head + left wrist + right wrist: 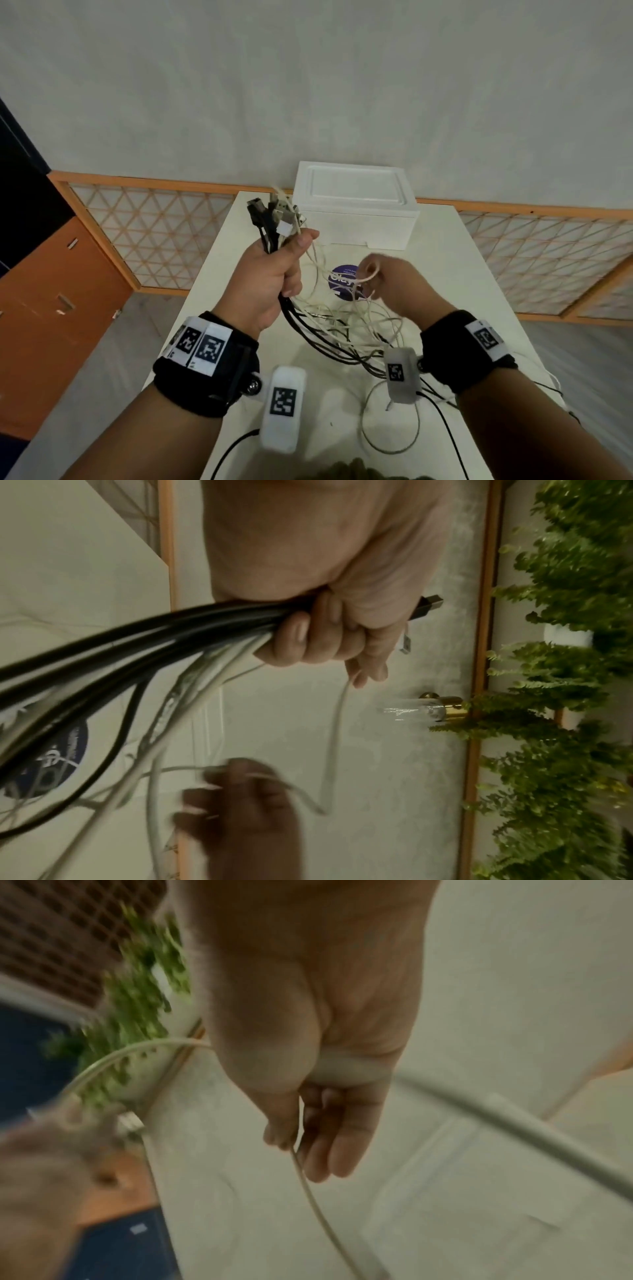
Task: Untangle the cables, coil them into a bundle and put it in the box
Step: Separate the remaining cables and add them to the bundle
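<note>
Head view shows the left hand (pixel 274 274) closed in a fist around the cables (pixel 329 325), plugs sticking up above it. The right hand (pixel 387 284) pinches one white cable (pixel 308 1185). The closed white box (pixel 356 205) stands on the bench (pixel 462 274) behind.

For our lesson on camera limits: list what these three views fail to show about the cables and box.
- Box contents: head view, its lid covers them.
- Right hand grip on a white cable: head view, motion blur.
- Bundled cable count: left wrist view, left hand fingers wrap them.
- Purple label wording: cables cross it.
</note>
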`<state>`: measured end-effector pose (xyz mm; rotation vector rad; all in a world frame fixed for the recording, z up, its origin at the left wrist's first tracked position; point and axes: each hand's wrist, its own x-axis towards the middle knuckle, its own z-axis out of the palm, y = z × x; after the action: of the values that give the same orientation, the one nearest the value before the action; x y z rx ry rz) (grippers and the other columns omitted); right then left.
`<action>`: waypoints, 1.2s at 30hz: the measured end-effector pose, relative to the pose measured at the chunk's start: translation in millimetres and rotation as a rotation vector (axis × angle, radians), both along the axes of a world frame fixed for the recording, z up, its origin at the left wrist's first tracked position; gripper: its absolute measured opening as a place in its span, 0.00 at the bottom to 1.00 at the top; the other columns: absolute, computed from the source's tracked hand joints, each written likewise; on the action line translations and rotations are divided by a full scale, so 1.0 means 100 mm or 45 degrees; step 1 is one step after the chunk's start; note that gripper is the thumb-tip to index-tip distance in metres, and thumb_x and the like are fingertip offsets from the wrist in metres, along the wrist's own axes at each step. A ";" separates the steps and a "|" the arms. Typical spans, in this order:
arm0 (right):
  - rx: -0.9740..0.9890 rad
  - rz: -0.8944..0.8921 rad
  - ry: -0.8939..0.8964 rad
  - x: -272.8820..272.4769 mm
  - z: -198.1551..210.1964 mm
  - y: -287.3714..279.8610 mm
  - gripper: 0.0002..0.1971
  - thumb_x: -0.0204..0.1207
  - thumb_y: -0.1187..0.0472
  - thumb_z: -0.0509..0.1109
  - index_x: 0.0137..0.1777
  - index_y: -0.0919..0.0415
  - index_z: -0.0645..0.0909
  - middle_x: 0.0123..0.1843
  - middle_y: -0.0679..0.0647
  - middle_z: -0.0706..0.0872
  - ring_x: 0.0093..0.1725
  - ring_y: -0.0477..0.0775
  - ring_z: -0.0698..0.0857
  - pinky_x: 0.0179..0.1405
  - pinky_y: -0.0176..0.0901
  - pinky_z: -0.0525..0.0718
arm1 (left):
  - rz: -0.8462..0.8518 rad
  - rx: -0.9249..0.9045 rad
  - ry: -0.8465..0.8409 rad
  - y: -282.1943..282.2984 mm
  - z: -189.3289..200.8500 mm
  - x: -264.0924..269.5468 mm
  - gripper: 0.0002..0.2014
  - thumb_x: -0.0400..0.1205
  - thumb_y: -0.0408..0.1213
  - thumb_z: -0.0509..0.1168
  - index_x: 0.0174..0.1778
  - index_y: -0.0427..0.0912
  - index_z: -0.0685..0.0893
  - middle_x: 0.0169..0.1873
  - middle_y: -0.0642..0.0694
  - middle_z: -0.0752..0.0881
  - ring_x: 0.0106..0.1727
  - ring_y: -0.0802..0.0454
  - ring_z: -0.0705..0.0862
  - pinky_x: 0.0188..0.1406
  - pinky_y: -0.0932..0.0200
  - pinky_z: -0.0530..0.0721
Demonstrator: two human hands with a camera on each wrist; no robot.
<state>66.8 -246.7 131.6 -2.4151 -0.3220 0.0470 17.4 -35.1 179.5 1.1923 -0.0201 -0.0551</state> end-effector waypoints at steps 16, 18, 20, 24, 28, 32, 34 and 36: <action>1.034 -0.052 -0.435 -0.08 0.95 -0.89 0.07 0.80 0.60 0.65 0.44 0.46 0.76 0.43 0.61 0.84 0.36 0.54 0.86 0.39 0.54 0.87 | 0.273 0.104 0.316 -0.22 -0.51 0.18 0.16 0.80 0.37 0.69 0.31 0.47 0.69 0.18 0.53 0.62 0.17 0.57 0.56 0.18 0.64 0.53; 1.405 0.087 -0.279 -0.10 0.97 -0.93 0.08 0.77 0.53 0.69 0.47 0.56 0.74 0.43 0.62 0.86 0.38 0.58 0.88 0.40 0.52 0.89 | 0.283 0.118 0.307 -0.26 -0.57 0.16 0.18 0.79 0.35 0.69 0.30 0.47 0.67 0.18 0.53 0.61 0.17 0.57 0.56 0.17 0.64 0.54; 1.751 0.162 -0.051 -0.05 0.88 -0.89 0.07 0.84 0.61 0.57 0.46 0.60 0.74 0.43 0.63 0.88 0.40 0.61 0.90 0.39 0.51 0.89 | 0.269 0.122 0.290 -0.35 -0.60 0.15 0.18 0.80 0.34 0.69 0.30 0.47 0.67 0.17 0.53 0.61 0.17 0.56 0.55 0.17 0.64 0.54; 1.400 0.014 0.322 -0.04 0.35 -0.72 0.09 0.81 0.75 0.57 0.43 0.63 0.72 0.45 0.65 0.87 0.44 0.62 0.89 0.44 0.52 0.88 | 0.261 0.094 0.293 -0.48 -0.60 0.11 0.19 0.80 0.33 0.67 0.28 0.48 0.65 0.17 0.53 0.60 0.17 0.57 0.55 0.18 0.65 0.53; 1.538 -0.038 0.423 -0.10 0.03 -0.74 0.13 0.84 0.71 0.51 0.39 0.60 0.69 0.44 0.63 0.88 0.45 0.62 0.90 0.46 0.49 0.87 | 0.297 0.042 0.318 -0.47 -0.56 0.08 0.19 0.81 0.32 0.66 0.27 0.48 0.66 0.16 0.54 0.61 0.17 0.57 0.55 0.18 0.65 0.53; 1.922 -0.097 0.211 -0.08 0.23 -0.95 0.06 0.79 0.63 0.57 0.40 0.57 0.71 0.44 0.58 0.90 0.46 0.56 0.91 0.45 0.44 0.88 | 0.324 -0.015 0.352 -0.40 -0.58 0.06 0.20 0.82 0.33 0.64 0.28 0.49 0.63 0.16 0.54 0.60 0.16 0.58 0.54 0.16 0.66 0.54; 1.934 -0.112 0.099 -0.07 0.32 -1.12 0.04 0.78 0.61 0.59 0.41 0.56 0.72 0.44 0.56 0.90 0.46 0.55 0.91 0.47 0.43 0.88 | 0.339 -0.038 0.362 -0.36 -0.59 0.05 0.20 0.82 0.33 0.64 0.28 0.49 0.63 0.15 0.55 0.60 0.16 0.58 0.54 0.16 0.65 0.53; 1.936 -0.140 0.047 -0.06 0.39 -1.28 0.11 0.83 0.63 0.56 0.40 0.54 0.75 0.44 0.55 0.90 0.46 0.54 0.91 0.48 0.43 0.88 | 0.349 -0.059 0.369 -0.33 -0.59 0.04 0.20 0.82 0.34 0.63 0.28 0.49 0.63 0.15 0.55 0.60 0.15 0.58 0.54 0.17 0.65 0.52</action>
<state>60.8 -375.0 170.5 -0.9144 -0.1036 -0.1532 21.0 -68.0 120.5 1.1220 0.3943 0.0140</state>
